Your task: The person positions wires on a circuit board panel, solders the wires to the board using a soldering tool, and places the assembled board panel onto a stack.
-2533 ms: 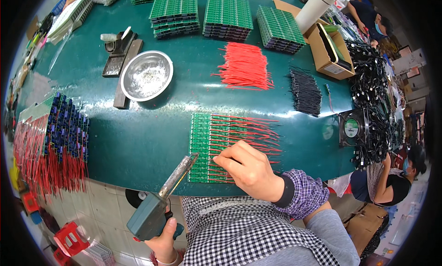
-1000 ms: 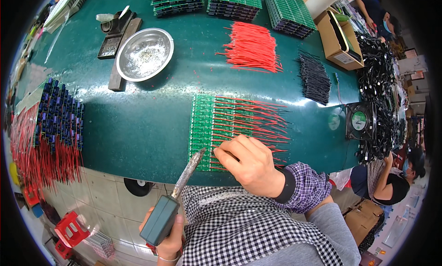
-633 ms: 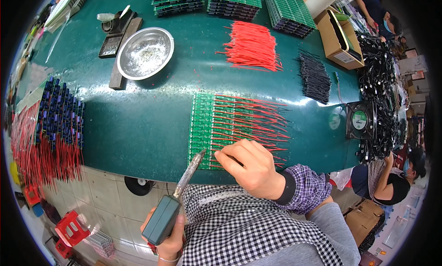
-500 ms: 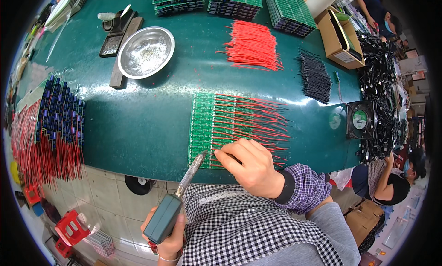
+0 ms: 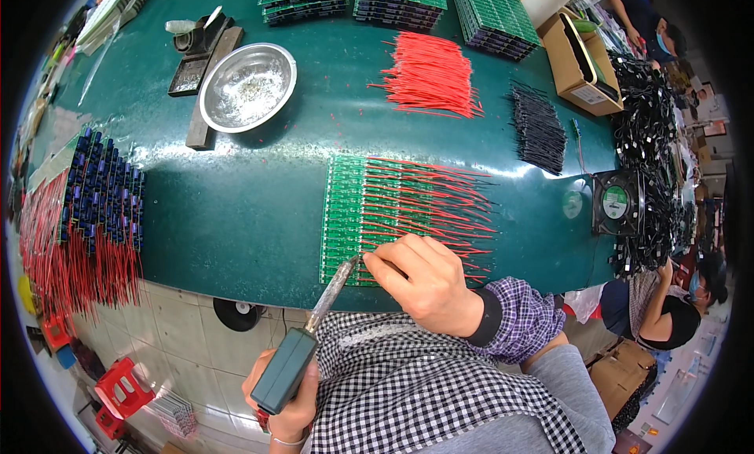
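Observation:
My left hand (image 5: 297, 403) is closed around the dark green handle of a soldering iron (image 5: 328, 297). The iron's tip reaches the green circuit board panel (image 5: 338, 218) lying near the table's front edge, right by my other fingertips. My right hand (image 5: 424, 280) is closed in a pinch over the panel's near part, at the end of a red wire; the pinched part is mostly hidden by the fingers. Rows of red wires (image 5: 452, 199) with dark ends run from the panel's middle strip out to the right.
Behind lie a red wire bundle (image 5: 430, 73) and a black wire bundle (image 5: 538, 129). A metal bowl (image 5: 250, 124) rests at back left near an iron stand (image 5: 203, 38). Wired boards (image 5: 102, 195) are stacked at far left. A small fan (image 5: 618, 204) and black cables (image 5: 648, 140) fill the right.
The soldering iron has shifted slightly right and up, its tip now closer to my right fingertips. My right hand has barely moved, still pinching at the panel.

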{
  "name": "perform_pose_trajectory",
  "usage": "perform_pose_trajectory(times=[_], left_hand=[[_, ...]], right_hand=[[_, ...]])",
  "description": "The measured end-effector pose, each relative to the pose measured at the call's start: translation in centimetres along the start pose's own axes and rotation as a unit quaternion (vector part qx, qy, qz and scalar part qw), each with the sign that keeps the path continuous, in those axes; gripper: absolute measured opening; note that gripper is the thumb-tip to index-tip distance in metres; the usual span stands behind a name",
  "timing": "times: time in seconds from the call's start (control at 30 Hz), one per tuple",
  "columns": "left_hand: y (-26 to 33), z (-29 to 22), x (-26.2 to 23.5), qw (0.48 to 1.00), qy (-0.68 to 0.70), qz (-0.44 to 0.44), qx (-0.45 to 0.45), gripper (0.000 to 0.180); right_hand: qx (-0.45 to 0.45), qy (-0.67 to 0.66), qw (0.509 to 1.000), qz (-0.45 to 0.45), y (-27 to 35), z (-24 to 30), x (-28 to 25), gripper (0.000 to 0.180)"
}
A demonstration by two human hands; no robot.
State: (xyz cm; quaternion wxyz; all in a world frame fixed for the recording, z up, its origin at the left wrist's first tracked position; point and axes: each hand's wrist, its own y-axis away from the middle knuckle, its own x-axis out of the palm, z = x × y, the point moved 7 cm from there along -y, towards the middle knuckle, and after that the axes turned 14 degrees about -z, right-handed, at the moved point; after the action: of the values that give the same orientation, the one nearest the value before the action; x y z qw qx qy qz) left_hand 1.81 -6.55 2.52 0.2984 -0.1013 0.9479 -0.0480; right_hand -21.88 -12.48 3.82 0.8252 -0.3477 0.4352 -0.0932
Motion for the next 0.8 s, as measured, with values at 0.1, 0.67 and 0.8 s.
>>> perform_pose_trajectory(times=[0.1, 0.67, 0.8], left_hand=[[0.7, 1.0, -0.2, 1.000, 0.004, -0.010, -0.015, 0.019], [1.1, 1.5, -0.9, 0.997, 0.039, -0.043, -0.048, 0.019], [1.4, 1.7, -1.0, 0.997, 0.037, -0.040, -0.056, 0.020]], right_hand=[[-0.003, 0.003, 1.000, 0.001, 0.0, 0.1, 0.1, 0.026], [0.001, 0.008, 1.000, -0.007, 0.0, 0.1, -0.1, 0.027], [-0.012, -0.006, 1.000, -0.019, 0.2, 0.6, -0.7, 0.028]])
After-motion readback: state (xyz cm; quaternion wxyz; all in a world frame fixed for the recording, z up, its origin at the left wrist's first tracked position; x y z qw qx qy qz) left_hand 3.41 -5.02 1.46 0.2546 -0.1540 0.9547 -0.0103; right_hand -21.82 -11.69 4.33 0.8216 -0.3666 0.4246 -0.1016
